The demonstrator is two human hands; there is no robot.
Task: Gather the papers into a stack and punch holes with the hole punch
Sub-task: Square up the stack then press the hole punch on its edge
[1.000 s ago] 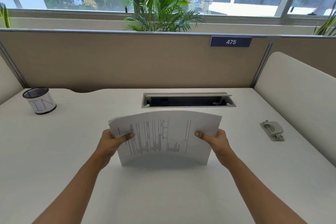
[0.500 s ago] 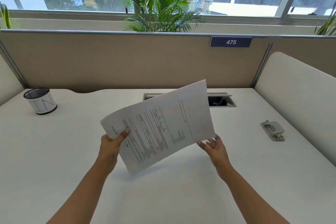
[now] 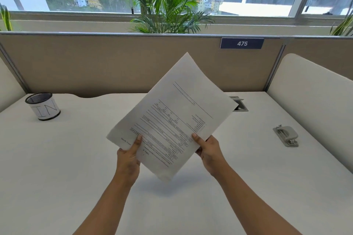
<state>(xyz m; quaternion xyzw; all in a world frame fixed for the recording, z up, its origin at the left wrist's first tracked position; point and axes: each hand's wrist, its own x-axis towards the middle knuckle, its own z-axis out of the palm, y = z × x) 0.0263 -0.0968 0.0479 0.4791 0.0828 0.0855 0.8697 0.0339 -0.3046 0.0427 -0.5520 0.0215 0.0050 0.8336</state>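
A stack of printed white papers (image 3: 172,112) is held in the air above the middle of the white desk (image 3: 57,158), turned so one corner points down and another up. My left hand (image 3: 129,158) grips its lower left edge, thumb on the front. My right hand (image 3: 209,150) grips the lower right edge, thumb on the printed side. The grey hole punch (image 3: 286,135) lies on the desk at the right, well away from both hands.
A mesh pen cup (image 3: 43,106) with a white label stands at the back left. A cable slot (image 3: 239,104) in the desk shows behind the papers. Beige partition walls (image 3: 95,63) enclose the back and a pale side panel (image 3: 315,101) the right.
The papers stood on their long edge on the desk, bowed between both hands. They have since been lifted and rotated counter-clockwise; my right hand let go briefly and now grips the lower edge.
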